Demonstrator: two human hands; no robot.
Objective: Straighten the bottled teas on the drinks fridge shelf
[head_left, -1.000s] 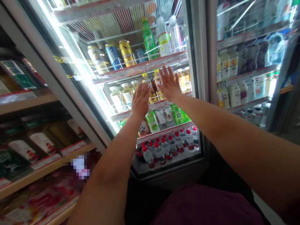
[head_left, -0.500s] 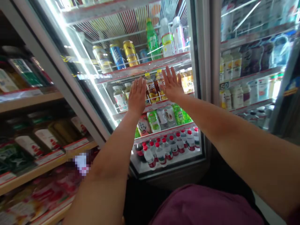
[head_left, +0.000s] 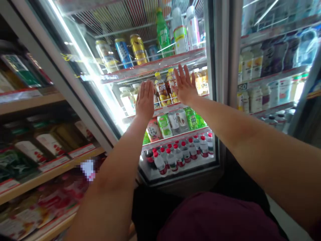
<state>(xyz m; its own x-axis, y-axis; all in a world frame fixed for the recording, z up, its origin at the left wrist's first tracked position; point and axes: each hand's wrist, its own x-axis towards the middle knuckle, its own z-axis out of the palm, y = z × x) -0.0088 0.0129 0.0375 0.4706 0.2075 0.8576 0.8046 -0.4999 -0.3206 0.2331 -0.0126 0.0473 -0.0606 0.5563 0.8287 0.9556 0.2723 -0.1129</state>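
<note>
My left hand (head_left: 145, 100) is stretched out flat, fingers straight and close together, in front of a drinks fridge (head_left: 217, 100). My right hand (head_left: 185, 85) is raised with its fingers spread. Neither holds anything; I cannot tell whether either palm touches the glass. Between the hands, tea bottles (head_left: 162, 89) with yellow caps stand on a middle shelf. White-capped bottles (head_left: 127, 100) show left of my left hand. On the shelf below are a green carton (head_left: 165, 126) and a pink carton (head_left: 153, 130). Several red-capped water bottles (head_left: 172, 160) fill the bottom.
A blue can (head_left: 123, 53), a gold can (head_left: 138, 49) and a green bottle (head_left: 163, 33) stand on the upper shelf. Wooden shelving (head_left: 32, 103) with bottles and packets lies to the left. Another fridge section (head_left: 272, 75) stands at the right.
The view has shifted slightly, so the shelves and drinks sit a little higher in the picture. Both hands keep their outstretched pose before the fridge.
</note>
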